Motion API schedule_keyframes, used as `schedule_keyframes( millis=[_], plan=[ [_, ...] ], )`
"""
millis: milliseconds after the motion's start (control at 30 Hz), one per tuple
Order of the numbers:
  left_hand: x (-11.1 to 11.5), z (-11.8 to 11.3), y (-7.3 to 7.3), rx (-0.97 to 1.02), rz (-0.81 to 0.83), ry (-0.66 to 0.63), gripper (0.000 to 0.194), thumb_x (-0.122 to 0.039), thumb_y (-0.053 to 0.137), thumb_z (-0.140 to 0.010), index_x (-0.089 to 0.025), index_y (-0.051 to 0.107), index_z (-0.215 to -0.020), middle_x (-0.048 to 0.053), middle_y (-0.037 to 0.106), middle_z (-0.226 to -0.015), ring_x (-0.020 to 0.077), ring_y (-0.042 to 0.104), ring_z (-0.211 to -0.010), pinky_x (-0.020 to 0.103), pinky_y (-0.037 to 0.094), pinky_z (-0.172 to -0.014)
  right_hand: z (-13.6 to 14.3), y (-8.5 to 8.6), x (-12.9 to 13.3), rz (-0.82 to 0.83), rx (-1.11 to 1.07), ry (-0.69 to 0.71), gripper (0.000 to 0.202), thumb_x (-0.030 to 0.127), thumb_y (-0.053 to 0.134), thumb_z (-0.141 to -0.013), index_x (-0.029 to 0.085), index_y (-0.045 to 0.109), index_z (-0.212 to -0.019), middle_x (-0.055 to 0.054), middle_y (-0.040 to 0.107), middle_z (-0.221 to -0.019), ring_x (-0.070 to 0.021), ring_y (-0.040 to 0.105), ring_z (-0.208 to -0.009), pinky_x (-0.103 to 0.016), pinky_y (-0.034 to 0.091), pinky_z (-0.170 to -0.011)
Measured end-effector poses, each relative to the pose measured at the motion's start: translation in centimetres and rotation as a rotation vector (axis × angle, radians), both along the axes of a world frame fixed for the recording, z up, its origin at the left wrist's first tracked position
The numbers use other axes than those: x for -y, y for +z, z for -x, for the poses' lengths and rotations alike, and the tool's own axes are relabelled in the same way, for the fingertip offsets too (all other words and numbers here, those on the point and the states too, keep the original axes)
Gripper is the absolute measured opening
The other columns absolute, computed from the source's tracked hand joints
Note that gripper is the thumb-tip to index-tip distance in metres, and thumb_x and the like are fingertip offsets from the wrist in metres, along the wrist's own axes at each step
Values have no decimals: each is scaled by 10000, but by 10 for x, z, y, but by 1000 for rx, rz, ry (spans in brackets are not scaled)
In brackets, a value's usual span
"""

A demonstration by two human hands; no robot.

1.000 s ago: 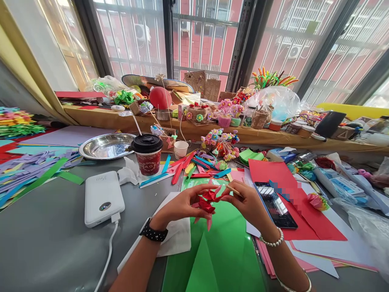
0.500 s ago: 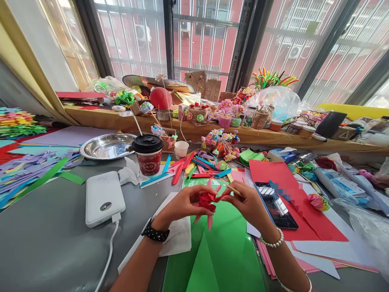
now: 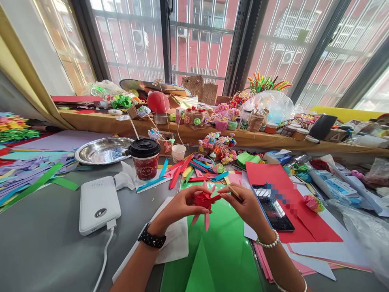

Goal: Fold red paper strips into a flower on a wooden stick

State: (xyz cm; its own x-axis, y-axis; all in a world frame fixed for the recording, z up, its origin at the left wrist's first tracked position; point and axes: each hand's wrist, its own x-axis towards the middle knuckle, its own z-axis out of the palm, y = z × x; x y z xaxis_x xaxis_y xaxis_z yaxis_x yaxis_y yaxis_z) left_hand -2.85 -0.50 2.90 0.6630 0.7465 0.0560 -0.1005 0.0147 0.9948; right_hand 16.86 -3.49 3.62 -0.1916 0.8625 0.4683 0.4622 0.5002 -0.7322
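So I was standing by the table, and the left hand (image 3: pixel 184 202) had its thumb and fingers curled around a red paper flower (image 3: pixel 203 199), probably to steady it without crushing the folds. The right hand (image 3: pixel 241 198) seemed to pinch a red tip of it, with a thin stick (image 3: pixel 234 192) tucked between the fingers, I guess so it stayed handy. The flower was up in the air over a green sheet (image 3: pixel 232 239). The lidded cup (image 3: pixel 144 162) stood beyond the left hand, likely clear of the elbows.
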Motion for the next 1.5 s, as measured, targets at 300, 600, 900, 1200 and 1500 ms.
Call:
schedule_keyframes(
  millis=[300,600,900,1200,1500],
  plan=[
    [-2,1,-4,92,181,-76,454,-354,596,-691,-178,440,-1080,94,653,-897,209,640,-732,327,462,-686,2,-1,-2,30,-11,31,163,301,544,-765,190,597,-873,-11,514,-771,-76,364,-485,-202,298,-434],
    [-10,-4,-3,117,399,130,633,-550,421,-732,-133,345,-1203,131,670,-811,194,646,-631,265,467,-573,2,-5,-5,-16,7,-91,196,356,534,-762,163,567,-755,23,427,-628,-81,342,-472,-203,286,-430],
    [-16,-7,-15,201,426,221,665,-684,244,-692,-108,569,-755,73,642,-581,141,614,-527,208,452,-507,8,-12,-6,-78,101,-139,253,355,475,-800,171,490,-627,20,422,-597,-93,386,-497,-204,289,-430],
    [-4,-20,-19,-30,-55,474,648,-570,399,-725,-173,229,-1207,-1,539,-689,125,553,-503,264,440,-518,9,-19,-6,-218,129,-360,253,285,420,-833,190,405,-598,26,407,-572,-102,371,-486,-213,299,-457],
    [9,-29,-35,-481,-1111,544,571,-399,606,-658,-224,403,-1162,90,502,-1005,235,480,-935,388,419,-793,15,-25,-5,-260,184,-454,249,263,414,-831,194,392,-593,25,436,-569,-100,390,-477,-215,300,-450]
  ],
)
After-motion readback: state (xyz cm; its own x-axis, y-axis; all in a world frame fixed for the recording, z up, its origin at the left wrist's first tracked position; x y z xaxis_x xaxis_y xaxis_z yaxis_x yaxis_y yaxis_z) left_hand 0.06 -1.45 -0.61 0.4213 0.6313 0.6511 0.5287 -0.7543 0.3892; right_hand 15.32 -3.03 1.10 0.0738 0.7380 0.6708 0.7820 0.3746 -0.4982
